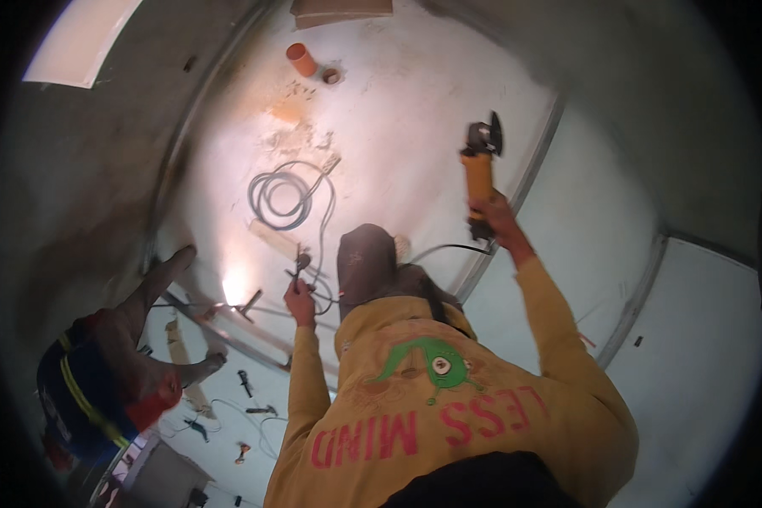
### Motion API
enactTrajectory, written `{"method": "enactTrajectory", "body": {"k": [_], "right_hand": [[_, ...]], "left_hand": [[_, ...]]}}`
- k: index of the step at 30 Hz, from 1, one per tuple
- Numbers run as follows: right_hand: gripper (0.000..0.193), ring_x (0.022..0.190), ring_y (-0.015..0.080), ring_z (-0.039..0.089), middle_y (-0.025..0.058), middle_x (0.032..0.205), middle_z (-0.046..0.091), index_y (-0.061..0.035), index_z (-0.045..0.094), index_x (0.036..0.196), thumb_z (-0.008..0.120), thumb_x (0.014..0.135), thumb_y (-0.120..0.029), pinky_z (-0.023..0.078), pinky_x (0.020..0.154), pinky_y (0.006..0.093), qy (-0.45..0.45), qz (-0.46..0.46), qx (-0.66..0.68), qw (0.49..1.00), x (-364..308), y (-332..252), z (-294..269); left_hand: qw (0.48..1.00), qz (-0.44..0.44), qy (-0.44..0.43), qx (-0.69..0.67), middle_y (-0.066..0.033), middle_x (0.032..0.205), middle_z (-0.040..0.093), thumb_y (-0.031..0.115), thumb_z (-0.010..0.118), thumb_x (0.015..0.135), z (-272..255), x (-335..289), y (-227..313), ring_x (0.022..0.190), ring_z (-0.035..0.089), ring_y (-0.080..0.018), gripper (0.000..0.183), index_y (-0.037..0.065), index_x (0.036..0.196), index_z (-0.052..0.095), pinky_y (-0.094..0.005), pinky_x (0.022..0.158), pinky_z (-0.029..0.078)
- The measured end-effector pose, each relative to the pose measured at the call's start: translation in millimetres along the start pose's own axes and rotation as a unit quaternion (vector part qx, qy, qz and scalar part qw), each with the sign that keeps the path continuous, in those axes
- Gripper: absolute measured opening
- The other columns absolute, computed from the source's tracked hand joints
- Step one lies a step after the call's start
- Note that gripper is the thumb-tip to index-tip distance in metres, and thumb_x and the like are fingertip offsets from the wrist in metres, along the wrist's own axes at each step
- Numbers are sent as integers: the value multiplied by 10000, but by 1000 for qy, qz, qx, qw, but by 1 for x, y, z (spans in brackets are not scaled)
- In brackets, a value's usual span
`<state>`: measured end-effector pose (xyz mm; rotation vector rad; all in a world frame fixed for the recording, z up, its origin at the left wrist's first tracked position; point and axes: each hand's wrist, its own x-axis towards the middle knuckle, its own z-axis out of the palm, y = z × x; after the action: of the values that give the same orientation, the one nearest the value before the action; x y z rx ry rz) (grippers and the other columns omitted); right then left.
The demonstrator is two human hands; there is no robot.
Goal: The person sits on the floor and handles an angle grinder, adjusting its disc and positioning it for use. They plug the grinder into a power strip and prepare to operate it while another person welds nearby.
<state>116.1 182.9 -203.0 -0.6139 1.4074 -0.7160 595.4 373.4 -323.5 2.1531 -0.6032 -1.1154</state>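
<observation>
- Right hand (501, 213), two o'clock: wrapped around a yellow angle grinder (479, 175).
- Left hand (299, 301), eight o'clock: clasping a dark tool (304, 262) (too small to identify).
- Coiled cable (306, 204): ten o'clock.

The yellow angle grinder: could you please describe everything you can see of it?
The angle grinder has a yellow, plastic-looking body, a dark head carrying a dark disc at the far end, and a dark rear end. The right grip holds it near the rear, disc end forward, seen against the pale floor. Blur hides whether the disc spins.
</observation>
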Motion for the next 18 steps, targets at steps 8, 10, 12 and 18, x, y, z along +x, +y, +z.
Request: {"method": "enactTrajectory", "body": {"k": [8, 10, 12, 18], "right_hand": [[385, 595, 238, 658, 90, 795, 645, -26, 582, 1111, 740, 908, -314, 578, 561, 395, -93, 118, 169, 974, 229, -126, 81], [441, 712, 276, 703, 120, 911, 675, -13, 560, 1199, 731, 912, -301, 622, 659, 441, -141, 144, 173, 964, 253, -147, 85], [551, 789, 306, 737, 145, 1012, 702, -12, 514, 1315, 732, 916, -322, 650, 739, 471, -201, 137, 182, 953, 295, -177, 95], [380, 740, 240, 720, 116, 931, 683, -3, 584, 1160, 736, 919, -254, 637, 650, 429, -243, 208, 10, 947, 448, -190, 145]], "left_hand": [[976, -92, 142, -139, -48, 695, 631, 224, 537, 1053, 69, 74, 37, 453, 434, -98, 303, 17, 853, 633, -308, 391, 329], [963, -151, 169, -149, -54, 702, 633, 234, 528, 1058, 88, 81, 37, 435, 416, -93, 311, 17, 862, 636, -304, 374, 319], [941, -215, 212, -155, -53, 689, 620, 238, 526, 1058, 110, 91, 41, 431, 410, -94, 314, 15, 870, 641, -298, 377, 314], [917, -168, 361, -26, -97, 731, 697, 233, 507, 1075, 173, 93, 36, 560, 550, -157, 335, -15, 918, 669, -339, 521, 417]]}}
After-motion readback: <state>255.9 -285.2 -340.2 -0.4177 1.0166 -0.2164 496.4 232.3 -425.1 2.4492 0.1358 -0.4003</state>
